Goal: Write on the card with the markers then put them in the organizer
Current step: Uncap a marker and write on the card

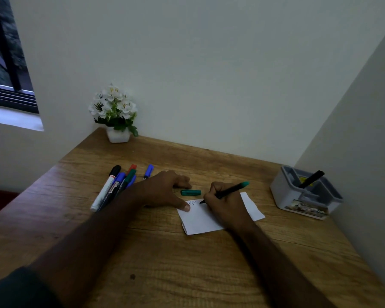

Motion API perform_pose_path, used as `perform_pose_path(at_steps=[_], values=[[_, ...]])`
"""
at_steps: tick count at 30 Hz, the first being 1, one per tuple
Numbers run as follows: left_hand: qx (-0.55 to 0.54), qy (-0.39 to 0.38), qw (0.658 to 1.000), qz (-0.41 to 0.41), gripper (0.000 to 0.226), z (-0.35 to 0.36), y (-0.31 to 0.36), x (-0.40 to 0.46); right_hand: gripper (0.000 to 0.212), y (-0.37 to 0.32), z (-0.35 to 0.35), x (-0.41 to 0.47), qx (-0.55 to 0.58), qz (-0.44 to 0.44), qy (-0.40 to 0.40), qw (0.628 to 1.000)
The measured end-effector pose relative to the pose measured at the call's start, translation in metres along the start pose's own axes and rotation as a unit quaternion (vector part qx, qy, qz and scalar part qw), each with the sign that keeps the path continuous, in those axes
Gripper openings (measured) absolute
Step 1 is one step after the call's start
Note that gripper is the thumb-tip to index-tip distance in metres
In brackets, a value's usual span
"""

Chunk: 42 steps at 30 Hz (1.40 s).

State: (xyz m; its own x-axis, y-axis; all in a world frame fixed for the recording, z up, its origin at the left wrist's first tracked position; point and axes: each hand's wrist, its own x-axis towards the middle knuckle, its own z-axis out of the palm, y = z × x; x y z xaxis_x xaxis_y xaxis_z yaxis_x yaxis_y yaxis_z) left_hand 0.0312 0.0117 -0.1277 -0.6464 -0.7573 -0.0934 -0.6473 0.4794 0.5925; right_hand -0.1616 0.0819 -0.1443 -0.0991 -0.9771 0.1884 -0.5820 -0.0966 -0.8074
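Writing's underway on the desk (pixel 165 263): organizer (pixel 307 194) at the right edge has one marker, spare markers (pixel 116 185) wait near the left edge. Left hand (pixel 165 190), fingers spread, pins the card (pixel 198 218) mid-desk; right hand (pixel 227 205) pinches the green marker (pixel 226 192). Next probably recapping with the cap (pixel 190 192).

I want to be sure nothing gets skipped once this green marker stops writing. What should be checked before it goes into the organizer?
1. Right hand grips the green marker: ok.
2. Left hand pins the card: ok.
3. Writing finished: cannot tell, only a few marks show.
4. Marker capped: not ok, the green cap lies on the desk.
5. Organizer has room: ok, one black marker inside.
6. Other markers stowed: not ok, they lie on the desk.
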Motion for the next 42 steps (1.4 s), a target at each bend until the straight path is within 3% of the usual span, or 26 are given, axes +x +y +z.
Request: perform_pose_path(at_steps=[42], values=[[-0.001, 0.003, 1.0, 0.007, 0.072, 0.003, -0.007, 0.004, 0.021, 0.004, 0.004, 0.007, -0.004, 0.017, 0.03, 0.999]])
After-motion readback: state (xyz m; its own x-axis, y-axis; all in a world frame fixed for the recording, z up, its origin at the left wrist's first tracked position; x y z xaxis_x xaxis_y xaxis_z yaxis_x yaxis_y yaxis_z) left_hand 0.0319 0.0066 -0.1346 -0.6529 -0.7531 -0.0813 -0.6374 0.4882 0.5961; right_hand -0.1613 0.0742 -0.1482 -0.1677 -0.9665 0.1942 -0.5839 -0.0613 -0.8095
